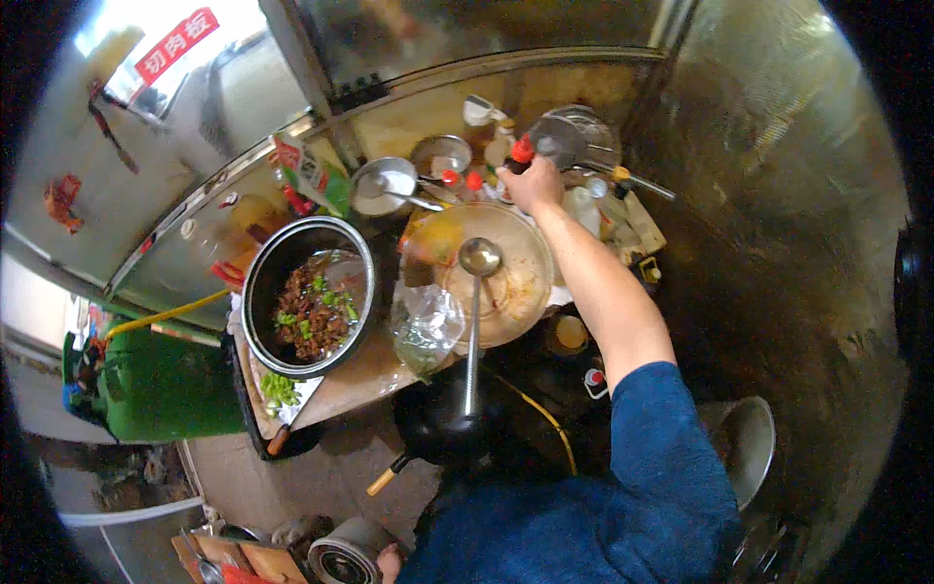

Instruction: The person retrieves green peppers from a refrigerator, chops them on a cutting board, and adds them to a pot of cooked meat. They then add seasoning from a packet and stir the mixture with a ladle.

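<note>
My right hand (538, 184) reaches across the worktop and grips a dark squeeze bottle with a red nozzle cap (522, 150). Below that arm, a steel ladle (479, 257) rests its bowl over a large pale round board or lid (522, 306), its handle running down toward me. A clear plastic bag (429, 321) lies against the round piece's left side. Further left, a deep black pot (257, 292) holds browned chopped meat (310, 296) topped with green pieces. Only part of my left hand (389, 563) shows at the bottom, beside a round metal burner or pot (346, 558); its fingers are hidden.
A cleaver (298, 409) with cut greens (279, 390) lies by the board's front corner. A black wok (430, 431) sits near my body. Metal bowls (384, 182), a strainer (558, 142) and several bottles crowd the back. A green bin (168, 387) stands left.
</note>
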{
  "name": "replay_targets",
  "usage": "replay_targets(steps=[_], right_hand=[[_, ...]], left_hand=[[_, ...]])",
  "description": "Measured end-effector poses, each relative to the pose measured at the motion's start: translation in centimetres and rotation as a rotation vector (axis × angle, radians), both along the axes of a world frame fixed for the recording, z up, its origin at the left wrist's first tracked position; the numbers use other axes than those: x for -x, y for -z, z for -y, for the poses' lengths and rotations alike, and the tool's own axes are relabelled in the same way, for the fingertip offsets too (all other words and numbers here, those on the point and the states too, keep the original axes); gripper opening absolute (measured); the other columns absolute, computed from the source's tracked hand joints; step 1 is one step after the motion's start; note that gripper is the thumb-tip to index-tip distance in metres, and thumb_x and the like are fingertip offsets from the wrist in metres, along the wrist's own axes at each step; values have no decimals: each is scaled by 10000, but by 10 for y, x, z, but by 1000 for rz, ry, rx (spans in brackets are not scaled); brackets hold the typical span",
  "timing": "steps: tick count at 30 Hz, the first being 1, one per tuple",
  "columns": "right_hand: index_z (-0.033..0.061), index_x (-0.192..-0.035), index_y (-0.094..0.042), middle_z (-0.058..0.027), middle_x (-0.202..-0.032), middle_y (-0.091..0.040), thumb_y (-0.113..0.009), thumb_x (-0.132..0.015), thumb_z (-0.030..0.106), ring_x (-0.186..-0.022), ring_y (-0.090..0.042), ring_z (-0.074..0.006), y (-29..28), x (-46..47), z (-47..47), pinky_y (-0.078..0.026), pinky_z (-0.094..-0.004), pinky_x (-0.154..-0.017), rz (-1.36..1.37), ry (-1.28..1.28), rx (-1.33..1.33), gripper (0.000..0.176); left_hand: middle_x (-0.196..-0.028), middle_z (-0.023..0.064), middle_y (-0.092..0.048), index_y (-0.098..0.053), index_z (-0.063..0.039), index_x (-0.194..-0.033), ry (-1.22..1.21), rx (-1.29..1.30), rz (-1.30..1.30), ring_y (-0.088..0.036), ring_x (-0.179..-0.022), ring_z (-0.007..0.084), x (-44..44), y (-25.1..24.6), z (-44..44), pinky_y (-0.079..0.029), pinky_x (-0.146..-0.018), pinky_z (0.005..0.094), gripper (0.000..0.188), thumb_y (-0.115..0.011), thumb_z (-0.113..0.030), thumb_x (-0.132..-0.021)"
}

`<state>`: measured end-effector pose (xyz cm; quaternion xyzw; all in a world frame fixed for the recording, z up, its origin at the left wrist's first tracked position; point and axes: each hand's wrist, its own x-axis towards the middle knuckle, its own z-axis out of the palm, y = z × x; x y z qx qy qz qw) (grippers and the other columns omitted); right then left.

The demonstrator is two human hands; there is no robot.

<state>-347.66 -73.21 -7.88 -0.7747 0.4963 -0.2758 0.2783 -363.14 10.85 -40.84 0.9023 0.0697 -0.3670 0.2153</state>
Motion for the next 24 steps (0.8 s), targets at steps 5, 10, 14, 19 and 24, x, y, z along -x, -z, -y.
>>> replay_targets(steps=[5,10,14,19,24], right_hand=[[43,-1067,-647,-187,-1095,-637,-753,-681,453,-1013,-627,-346,67,-49,36,-512,-430,-852,-263,84,0,573],[35,-1015,-682,-174,-1061,-671,-738,-650,530,-1012,-642,-321,116,-60,57,-510,-404,-867,-397,10,-124,617],[0,-1064,-659,-213,-1113,-641,-711,-687,444,-1055,-615,-354,122,-66,58,-489,-409,-904,-458,58,-178,584],[-43,-1225,-516,-248,-1185,-557,-700,-757,302,-1123,-538,-375,86,-29,-23,-441,-421,-947,-178,-91,206,610],[-55,-1348,-353,-212,-1229,-483,-743,-762,236,-1142,-485,-308,63,98,-218,-417,-430,-954,104,-212,-101,762]], left_hand=[[-743,124,-635,-646,-27,-950,-84,-47,-7,-586,-596,228,78,-32,-21,-472,-532,362,210,-545,-198,-880],[-744,92,-636,-658,-25,-905,2,-84,40,-571,-581,192,151,-46,-38,-467,-526,336,181,-552,-169,-881],[-737,74,-633,-672,-28,-916,-195,-44,-23,-564,-566,174,148,-75,-11,-464,-522,319,185,-547,-163,-895],[-717,62,-622,-672,-29,-913,-891,387,-248,-555,-542,171,94,-88,15,-453,-505,306,200,-546,-185,-909],[-691,58,-605,-654,-23,-865,-438,436,-10,-543,-521,161,44,-48,23,-422,-475,303,197,-556,-191,-896]])
